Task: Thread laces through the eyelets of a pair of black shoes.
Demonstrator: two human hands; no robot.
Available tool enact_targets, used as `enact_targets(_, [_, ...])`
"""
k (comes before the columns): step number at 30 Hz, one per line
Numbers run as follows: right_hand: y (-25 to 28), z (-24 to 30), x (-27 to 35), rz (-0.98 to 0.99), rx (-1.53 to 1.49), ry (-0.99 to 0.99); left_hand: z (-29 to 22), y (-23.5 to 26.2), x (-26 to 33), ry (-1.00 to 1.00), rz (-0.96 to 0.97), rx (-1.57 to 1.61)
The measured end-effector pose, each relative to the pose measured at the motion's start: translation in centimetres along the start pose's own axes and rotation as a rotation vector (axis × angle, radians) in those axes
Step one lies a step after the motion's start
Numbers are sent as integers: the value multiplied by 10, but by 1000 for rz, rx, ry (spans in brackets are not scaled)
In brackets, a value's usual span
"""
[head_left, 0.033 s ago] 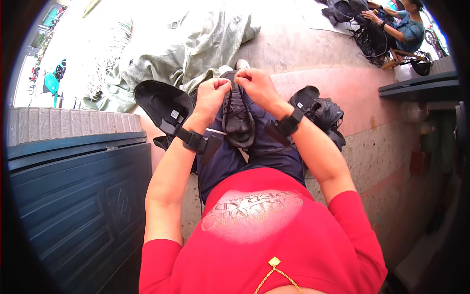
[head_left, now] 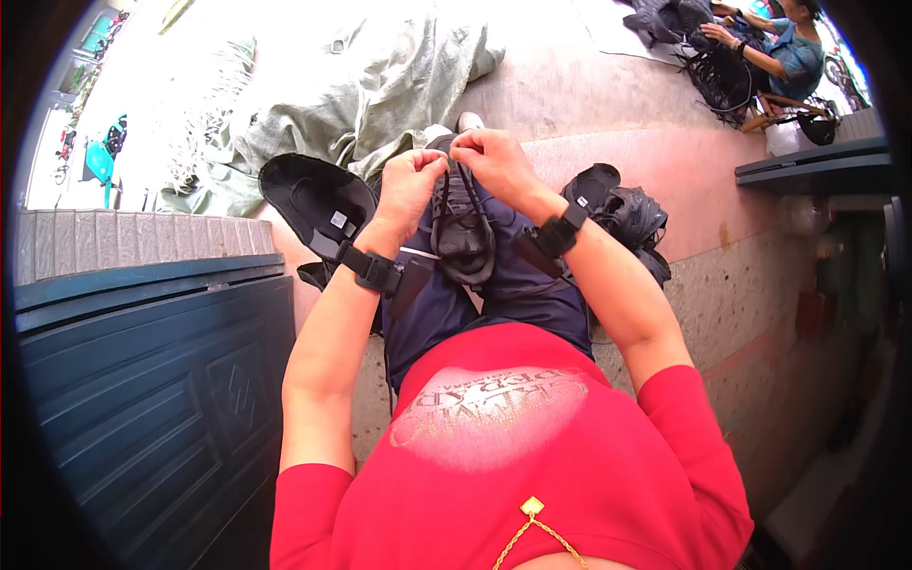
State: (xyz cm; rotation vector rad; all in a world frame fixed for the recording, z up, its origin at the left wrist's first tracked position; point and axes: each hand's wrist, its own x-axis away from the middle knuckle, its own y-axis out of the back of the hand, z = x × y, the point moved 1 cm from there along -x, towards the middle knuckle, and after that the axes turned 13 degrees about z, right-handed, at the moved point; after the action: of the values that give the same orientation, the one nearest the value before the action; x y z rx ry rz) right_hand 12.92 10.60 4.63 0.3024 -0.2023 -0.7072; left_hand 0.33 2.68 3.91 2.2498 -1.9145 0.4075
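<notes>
- Both hands gripped the same dark strappy piece (head_left: 463, 233) over the lap: left hand (head_left: 410, 185) fisted shut on a strap at its upper left, right hand (head_left: 496, 161) pinched a thin strap at the top, fingers curled tight. Hands nearly touching.
- Blue-grey panelled door (head_left: 152, 380) filled lower left, w/ a grey ribbed ledge (head_left: 133, 242) above it.
- Pinkish stone step (head_left: 665, 161) ran across the right half, speckled wall face below it.
- Grey-green cloth (head_left: 380, 76) lay crumpled on the bright ground ahead of the knees.
- Red shirt (head_left: 532, 456) w/ pale print across the bottom centre; dark blue trousers (head_left: 513, 285) above it.
- Black cap-like piece (head_left: 318, 199) lay open side up, just left of the left wrist.
- Black bundle of similar pieces (head_left: 627, 214) sat on the step, just beside the right forearm.
- Another person (head_left: 784, 47) sat far upper right, hands on a dark netted item (head_left: 722, 71); well apart.
- Strappy piece hung from the fingers down onto the thighs, between both forearms.
- Black wrist bands: left (head_left: 370, 269), right (head_left: 560, 231).
</notes>
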Motion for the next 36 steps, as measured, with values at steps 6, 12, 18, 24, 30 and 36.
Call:
enact_targets(6, [-5, -17, -22, 75, 118, -8, 3, 19, -6, -100, -76, -160])
enact_targets(12, [42, -73, 28, -216, 96, -131, 17, 140, 54, -193, -922, -1224])
enact_targets(18, [23, -93, 63, 0, -1, -283, 74, 190, 87, 260, -620, -1028])
enact_targets(24, [-69, 33, 52, 317, 374, 193, -36, 94, 109, -156, -611, -1045])
enact_targets(30, [-126, 60, 30, 386, 420, 146, -31, 82, 115, -294, -185, -19])
enact_targets(36, [-104, 41, 42, 415, 42, 17, 103, 84, 82, 43, -244, 270])
